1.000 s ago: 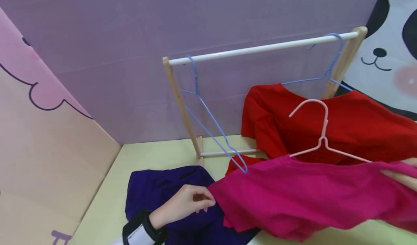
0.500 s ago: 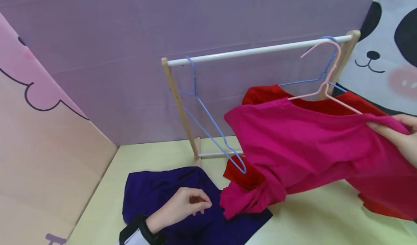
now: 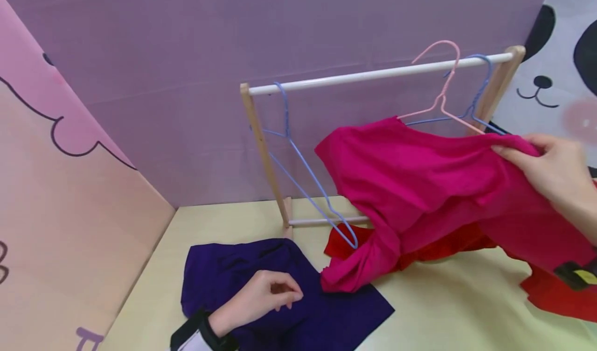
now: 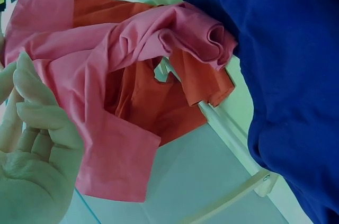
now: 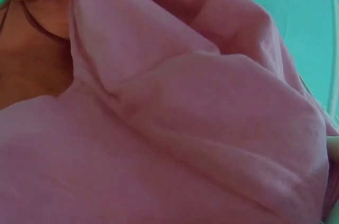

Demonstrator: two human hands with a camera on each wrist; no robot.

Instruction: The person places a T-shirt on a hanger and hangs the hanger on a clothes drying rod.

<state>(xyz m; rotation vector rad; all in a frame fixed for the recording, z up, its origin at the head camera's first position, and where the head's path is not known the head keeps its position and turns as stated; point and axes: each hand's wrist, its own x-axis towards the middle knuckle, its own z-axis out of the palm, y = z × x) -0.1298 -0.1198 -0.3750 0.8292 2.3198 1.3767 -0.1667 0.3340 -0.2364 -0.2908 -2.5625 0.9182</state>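
Note:
My right hand (image 3: 555, 169) pinches one shoulder of a magenta shirt (image 3: 420, 169), thumb in front. Inside the shirt is a pink hanger (image 3: 443, 94), its neck rising from the collar. The hanger's hook is level with the rack's white rail (image 3: 354, 76), its tip just above it; whether they touch I cannot tell. One sleeve hangs bunched low. In the right wrist view the shirt (image 5: 185, 128) fills most of the picture. My left hand (image 3: 261, 296) hovers over a dark blue garment (image 3: 219, 268), fingers loosely curled, holding nothing.
A blue hanger (image 3: 303, 164) without clothing hangs at the rail's left end. Another blue hanger (image 3: 478, 94) hangs at the right end. A red garment (image 3: 555, 289) is mostly hidden behind the magenta shirt. A wooden upright (image 3: 266, 159) supports the rack on the pale yellow table (image 3: 154, 289).
My right hand has raised the magenta shirt and its pink hanger from below the rail, and lately moved them left. My left hand has stayed nearly still, while the shirt's sleeve left its side.

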